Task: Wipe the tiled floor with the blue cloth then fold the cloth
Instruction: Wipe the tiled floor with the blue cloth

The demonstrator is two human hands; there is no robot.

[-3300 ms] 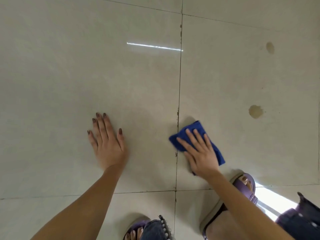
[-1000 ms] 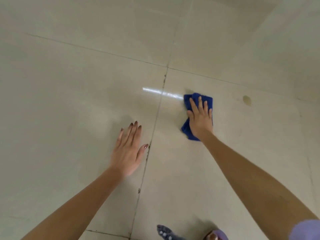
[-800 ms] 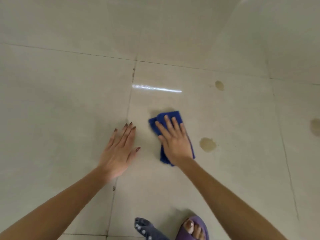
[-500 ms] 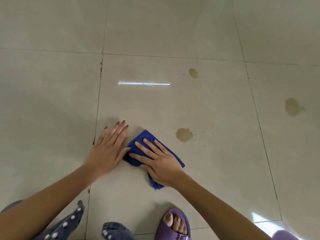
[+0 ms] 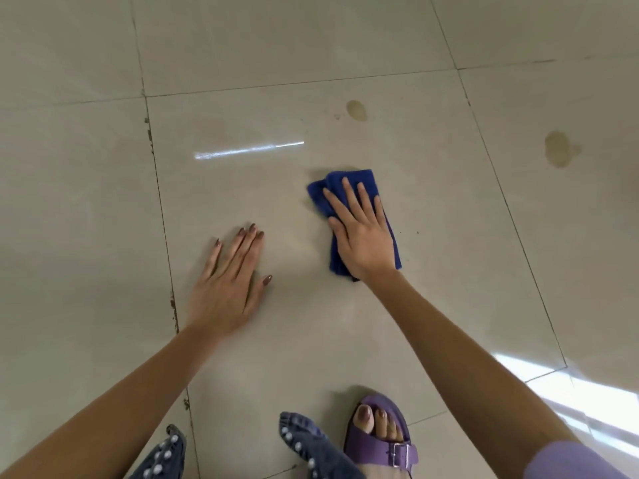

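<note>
Left hand point(image 5: 226, 292) flat, palm down, fingers point(image 5: 242, 257) straight & close together, thumb out sideways, left forearm point(image 5: 131, 392) reaching fwd from lower left. Right hand point(image 5: 363, 236) further fwd, palm down too, fingers straight, slightly spread; right forearm point(image 5: 449, 340) stretched out, w/ lilac sleeve point(image 5: 567, 461) at frame edge.

Both forearms are bare, and a lilac sleeve point(image 5: 567, 461) shows on the right arm at the lower right corner. The left hand point(image 5: 224, 288) has long nails painted a glossy brown, while the nails of the right hand point(image 5: 363, 236) look short and pale. Dark blue jeans point(image 5: 311, 447) are studded with pale pearl-like beads, and one foot wears a purple open-toed sandal point(image 5: 380, 451) with a silver buckle point(image 5: 401, 452), its toenails point(image 5: 364, 413) painted brown.
</note>
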